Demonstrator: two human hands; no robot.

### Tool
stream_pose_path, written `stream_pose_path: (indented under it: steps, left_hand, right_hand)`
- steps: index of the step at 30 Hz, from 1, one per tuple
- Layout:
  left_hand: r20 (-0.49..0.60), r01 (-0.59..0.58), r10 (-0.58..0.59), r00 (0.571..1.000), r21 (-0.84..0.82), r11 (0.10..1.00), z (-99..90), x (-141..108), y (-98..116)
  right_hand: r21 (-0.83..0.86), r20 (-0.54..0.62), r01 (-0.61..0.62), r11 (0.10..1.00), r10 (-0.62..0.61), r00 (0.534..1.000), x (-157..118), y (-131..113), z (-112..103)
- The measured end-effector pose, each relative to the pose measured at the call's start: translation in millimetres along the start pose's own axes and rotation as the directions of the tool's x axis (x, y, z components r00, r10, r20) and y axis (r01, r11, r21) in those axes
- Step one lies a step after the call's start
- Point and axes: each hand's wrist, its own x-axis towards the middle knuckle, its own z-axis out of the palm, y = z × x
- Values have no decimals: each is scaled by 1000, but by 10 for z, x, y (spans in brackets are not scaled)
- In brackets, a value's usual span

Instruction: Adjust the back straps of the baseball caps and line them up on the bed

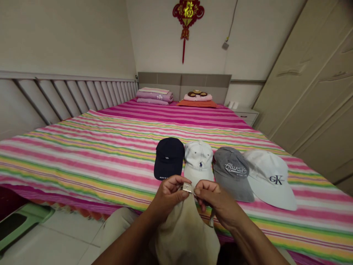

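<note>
A beige cap (187, 232) hangs between my two hands at the bed's near edge, its metal strap buckle (188, 187) turned up toward me. My left hand (172, 191) pinches the buckle's left side between thumb and fingers. On the right side, my right hand (211, 195) pinches the strap by the buckle. Just beyond, a row of caps lies on the bed: a navy cap (169, 156), a white cap with a small dark emblem (199, 158), a grey cap with white lettering (233, 173) and a white cap marked CK (271, 176).
The caps rest on a striped bedspread (82, 154). Folded purple bedding (154, 96) and a pillow pile (197, 97) sit by the headboard (160, 79). A green stool (30, 221) stands at lower left, a nightstand (245, 115) at far right, and a wardrobe (311, 81) along the right.
</note>
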Motion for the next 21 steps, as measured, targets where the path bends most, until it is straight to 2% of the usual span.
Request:
stream_pose_path:
  steps: [3,7,10,21]
  left_hand:
    - [-6,-12,12,1000,6,1000,12,4,-3]
    - [5,-77,77,997,-32,997,30,7,-17]
    - [-2,-103,103,995,-47,994,32,9,-38]
    - [-9,-74,74,997,29,997,33,29,-62]
  right_hand:
    - [8,-31,19,1000,-19,999,1,7,2]
    - [4,-8,-13,1000,13,1000,-15,2,13]
    - [9,-34,21,1000,-21,999,-17,8,20]
    - [-42,-5,65,997,-65,998,4,18,-26]
